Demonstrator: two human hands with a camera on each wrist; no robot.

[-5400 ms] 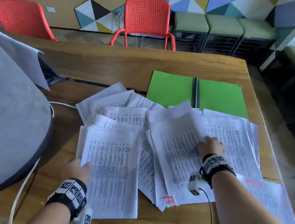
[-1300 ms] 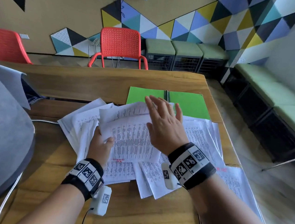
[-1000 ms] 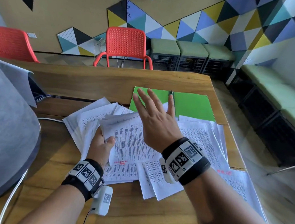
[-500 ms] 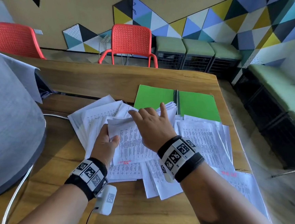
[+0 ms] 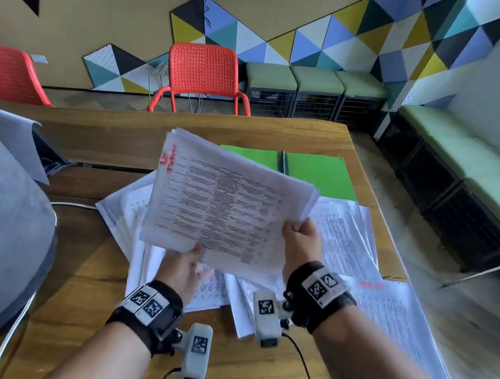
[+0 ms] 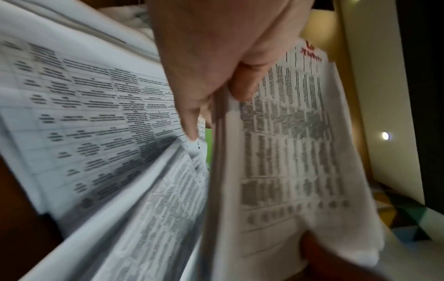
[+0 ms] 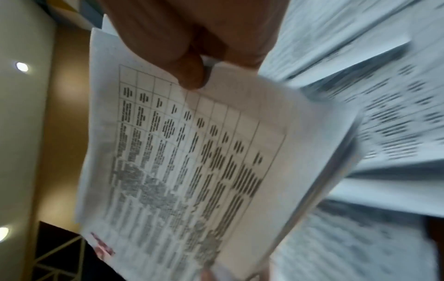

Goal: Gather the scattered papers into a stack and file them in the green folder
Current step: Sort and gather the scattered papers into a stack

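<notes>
A sheaf of printed papers [image 5: 223, 205] is raised off the table and tilted, red writing at its upper left corner. My left hand [image 5: 186, 267] pinches its lower edge, thumb on top; the same hold shows in the left wrist view [image 6: 223, 91]. My right hand [image 5: 300, 239] grips the sheaf's right edge, thumb over the sheets [image 7: 192, 76]. More scattered papers [image 5: 344, 243] lie spread on the wooden table [image 5: 111, 138] under both hands. The green folder [image 5: 316, 174] lies open flat behind the papers, partly hidden by the raised sheaf.
A grey rounded object [image 5: 0, 228] fills the left side with a white cable [image 5: 9, 337] beside it. Red chairs [image 5: 203, 73] stand beyond the table's far edge. Green benches [image 5: 456, 165] line the right wall. The table's right edge [image 5: 374, 206] is close to the papers.
Half a second ago the sheaf lay on the pile with my right hand reaching over it. Now both hands have lifted it off the table and tilted it up.
</notes>
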